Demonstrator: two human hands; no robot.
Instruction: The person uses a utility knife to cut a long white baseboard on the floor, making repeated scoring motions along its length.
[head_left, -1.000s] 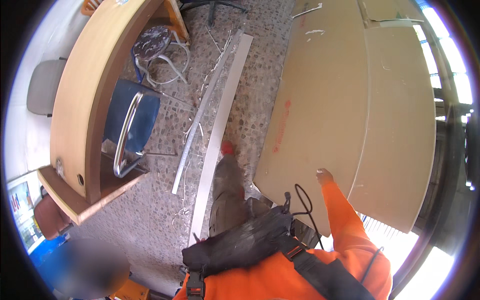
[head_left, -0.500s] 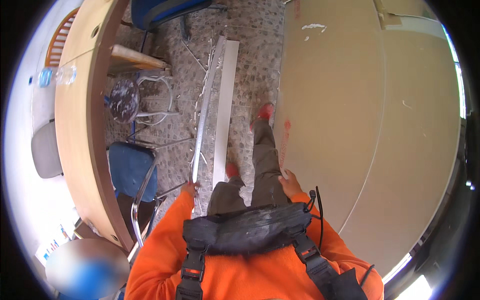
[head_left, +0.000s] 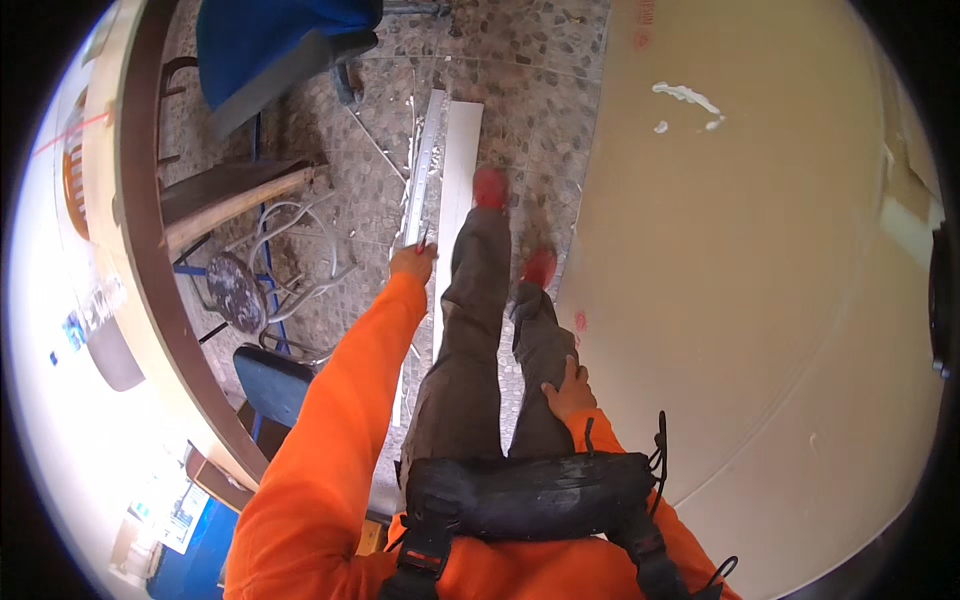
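Note:
My left hand (head_left: 413,262) reaches forward and down over the silver metal strip (head_left: 427,160) lying on the floor. Its fingers are closed round a small red object (head_left: 422,246), too small to make out fully. Whether the hand touches the strip I cannot tell. Just right of the strip, and roughly parallel, lies a long flat white board strip (head_left: 461,150). My right hand (head_left: 570,393) rests on my right thigh with its fingers spread, holding nothing.
A large tan board (head_left: 740,280) with a white smear fills the right side. At left stand a long desk (head_left: 150,230), a round paint-spattered stool (head_left: 236,290), a dark chair (head_left: 275,382) and a blue chair (head_left: 285,50). White scraps litter the pebbled floor (head_left: 530,110).
I have stepped forward, my left foot now ahead of the right. My left hand has moved forward along the metal strip, its arm stretched further out. My right hand stays by my thigh.

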